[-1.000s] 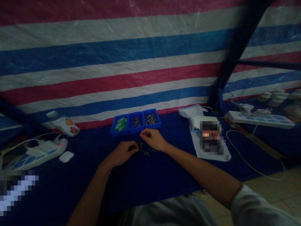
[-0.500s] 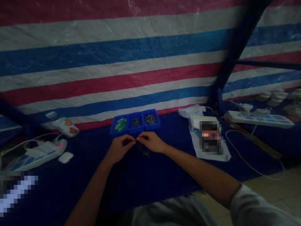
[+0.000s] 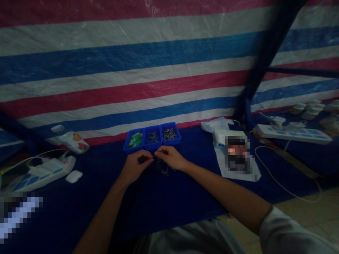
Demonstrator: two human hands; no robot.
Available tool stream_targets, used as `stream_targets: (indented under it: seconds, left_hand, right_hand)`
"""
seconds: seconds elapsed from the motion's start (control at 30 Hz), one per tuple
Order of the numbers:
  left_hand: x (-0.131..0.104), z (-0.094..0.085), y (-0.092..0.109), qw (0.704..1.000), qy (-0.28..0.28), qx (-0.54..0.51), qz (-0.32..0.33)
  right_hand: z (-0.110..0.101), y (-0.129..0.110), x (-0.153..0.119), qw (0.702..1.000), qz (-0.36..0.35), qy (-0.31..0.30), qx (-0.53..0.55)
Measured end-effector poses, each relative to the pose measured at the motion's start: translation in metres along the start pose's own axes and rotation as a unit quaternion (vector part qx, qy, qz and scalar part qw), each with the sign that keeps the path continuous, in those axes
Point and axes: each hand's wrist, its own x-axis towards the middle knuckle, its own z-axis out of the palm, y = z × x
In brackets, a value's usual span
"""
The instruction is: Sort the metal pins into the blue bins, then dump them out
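Observation:
My left hand (image 3: 137,164) and my right hand (image 3: 171,157) meet fingertip to fingertip just in front of the blue bins. Both pinch at something small and dark, too tiny to name. Under my right hand, several thin metal pins or screws (image 3: 164,173) lie loose on the blue tabletop (image 3: 159,208). The left bin (image 3: 126,145) contains green, partly clear pieces (image 3: 136,140). Thin screw-like metal pieces (image 3: 153,137) fill part of the middle bin, and small shiny metal parts (image 3: 170,134) are in the right one.
Power strips with cables stand at the left (image 3: 39,176) and right (image 3: 293,134). A white case (image 3: 74,176) and a bottle lying tilted (image 3: 76,142) are on the left. Right of the bins are a tissue pack (image 3: 221,135) and a white sheet (image 3: 225,169). A striped tarp (image 3: 159,84) hangs behind.
My right hand has risen slightly and its fingertips have shifted a little off the left ones. My left hand stays almost in place, still pinching. The bins have not moved.

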Motion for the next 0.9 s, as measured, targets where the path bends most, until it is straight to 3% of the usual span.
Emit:
stream_targets:
  seconds: [0.1,0.27,0.53,0.73,0.83,0.9]
  left_hand:
    - [0.000,0.001,-0.002,1.000,0.015,0.000,-0.007]
    - [0.001,-0.003,-0.005,0.995,0.088,-0.022,-0.034]
    - [0.004,-0.010,0.003,0.981,0.190,0.000,-0.046]
    - [0.003,-0.010,0.003,0.974,0.217,-0.018,-0.058]
    - [0.004,-0.011,-0.004,0.977,0.201,0.003,-0.064]
    - [0.004,-0.011,-0.008,0.986,0.148,0.029,-0.065]
  right_hand:
    - [-0.001,-0.004,0.001,0.999,0.016,0.003,0.046]
    - [-0.005,-0.013,0.003,0.993,0.058,0.030,0.102]
    - [-0.006,-0.012,0.000,0.991,0.130,0.009,0.031]
    - [0.003,-0.015,0.004,0.987,0.111,0.073,0.093]
    - [-0.001,-0.015,0.001,0.995,0.058,0.049,-0.058]
    - [-0.006,-0.017,-0.004,0.976,-0.013,0.010,-0.215]
